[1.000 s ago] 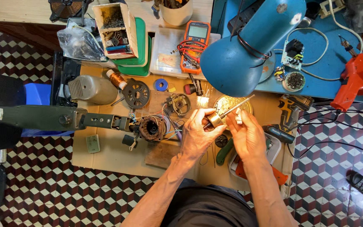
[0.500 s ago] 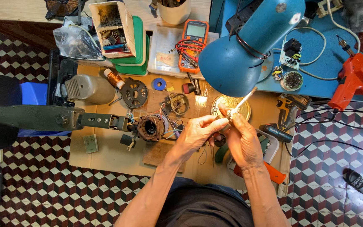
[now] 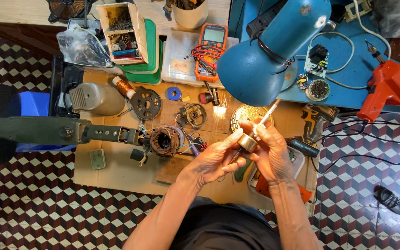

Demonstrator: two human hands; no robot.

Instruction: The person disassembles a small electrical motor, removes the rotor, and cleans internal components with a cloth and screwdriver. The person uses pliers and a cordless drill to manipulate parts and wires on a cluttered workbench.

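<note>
Tight space around my hands, open cardboard only at the lower left.

My left hand (image 3: pixel 214 162) and right hand (image 3: pixel 269 155) work close under the blue lamp (image 3: pixel 265 60), which blocks the way up. To the left, the motor with wires (image 3: pixel 165 141) and the long grey arm (image 3: pixel 52 132) stand in the way. To the right the cordless drill (image 3: pixel 318 120) is near. Bare cardboard (image 3: pixel 116 173) lies below the grey arm.
</note>
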